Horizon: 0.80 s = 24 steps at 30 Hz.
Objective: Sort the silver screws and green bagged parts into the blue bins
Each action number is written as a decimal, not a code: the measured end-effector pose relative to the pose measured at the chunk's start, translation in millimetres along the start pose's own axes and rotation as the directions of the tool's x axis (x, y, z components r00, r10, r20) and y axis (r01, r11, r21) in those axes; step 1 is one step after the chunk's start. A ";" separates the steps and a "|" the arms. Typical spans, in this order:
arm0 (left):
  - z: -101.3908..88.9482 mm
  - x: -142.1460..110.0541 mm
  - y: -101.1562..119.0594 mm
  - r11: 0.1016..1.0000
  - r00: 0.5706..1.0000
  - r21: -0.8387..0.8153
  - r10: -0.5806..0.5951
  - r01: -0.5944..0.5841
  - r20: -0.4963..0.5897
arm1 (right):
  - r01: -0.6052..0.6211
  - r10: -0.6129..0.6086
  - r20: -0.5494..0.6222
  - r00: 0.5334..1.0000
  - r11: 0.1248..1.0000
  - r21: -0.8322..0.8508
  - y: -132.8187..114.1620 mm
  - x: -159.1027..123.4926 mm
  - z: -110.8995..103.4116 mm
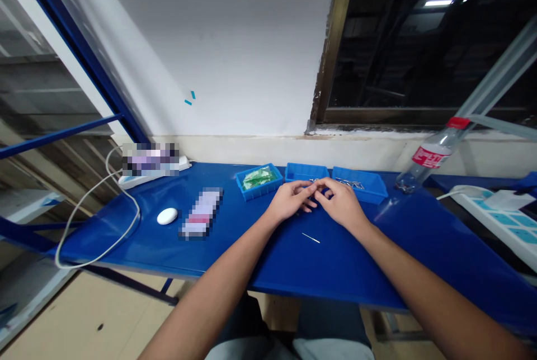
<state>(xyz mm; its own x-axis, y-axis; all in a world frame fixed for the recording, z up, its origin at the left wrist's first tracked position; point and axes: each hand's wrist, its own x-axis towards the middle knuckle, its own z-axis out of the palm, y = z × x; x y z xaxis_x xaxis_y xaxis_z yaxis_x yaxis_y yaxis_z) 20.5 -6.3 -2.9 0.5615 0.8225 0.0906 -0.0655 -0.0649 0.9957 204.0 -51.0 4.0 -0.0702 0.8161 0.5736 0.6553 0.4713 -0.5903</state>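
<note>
Over the blue table, my left hand (289, 201) and my right hand (342, 204) meet at the fingertips, with the fingers bent and pinched together. Whatever lies between them is too small or hidden to make out. Just behind the hands is the middle blue tray (305, 170), partly covered by my fingers, with a few small metal bits showing. To its right, another blue tray (375, 195) contains several thin metal pieces (352, 184). A third blue tray (264, 190), on the left, holds green packets (257, 177). One thin whitish stick (311, 237) lies on the table in front of my hands.
Left on the blue table (235, 248) are a phone-like blurred object (201, 213), a white round object (167, 216) and a power strip (155, 173) with a looping white cable (136, 220). A bottle with a red cap (428, 156) leans at right, near another power strip (499, 217).
</note>
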 end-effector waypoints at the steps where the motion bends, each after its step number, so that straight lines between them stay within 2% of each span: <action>1: -1.2 1.4 -2.1 1.000 1.000 0.001 0.013 -0.013 -0.013 | 0.014 -0.014 0.006 1.000 1.000 -0.001 0.6 0.4 -0.4; 6: -7.0 5.7 -10.2 0.996 0.989 0.051 0.077 -0.071 -0.127 | 0.032 -0.032 0.024 0.999 0.999 0.027 6.6 1.8 1.6; 10: -7.8 2.2 -7.9 0.960 0.966 0.227 0.201 -0.162 -0.164 | -0.002 -0.003 0.048 0.999 0.994 0.106 8.2 1.6 4.0; 13: -6.4 -2.2 -2.5 0.894 0.954 0.405 0.265 -0.190 -0.137 | -0.027 0.022 0.059 0.998 0.996 0.083 5.9 1.2 3.7; 17: -4.0 -6.7 2.7 0.781 0.951 0.583 0.306 -0.224 -0.045 | -0.023 0.021 0.058 0.998 0.999 0.030 2.1 0.8 2.6; 20: -3.1 -8.5 3.4 0.728 0.946 0.634 0.323 -0.262 0.020 | 0.001 -0.002 0.065 0.998 1.000 0.015 0.6 0.3 2.2; 24: -2.3 -9.1 3.8 0.727 0.934 0.615 0.355 -0.304 0.042 | -0.006 0.006 0.042 0.999 1.000 0.002 2.1 0.2 2.2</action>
<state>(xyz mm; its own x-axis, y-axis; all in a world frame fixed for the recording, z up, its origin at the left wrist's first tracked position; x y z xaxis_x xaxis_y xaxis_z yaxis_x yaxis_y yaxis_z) 13.2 -12.7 0.1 0.5361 0.7211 0.4389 0.2890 -0.6453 0.7072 203.7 -49.1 1.5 -0.0974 0.8323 0.5457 0.6540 0.4668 -0.5953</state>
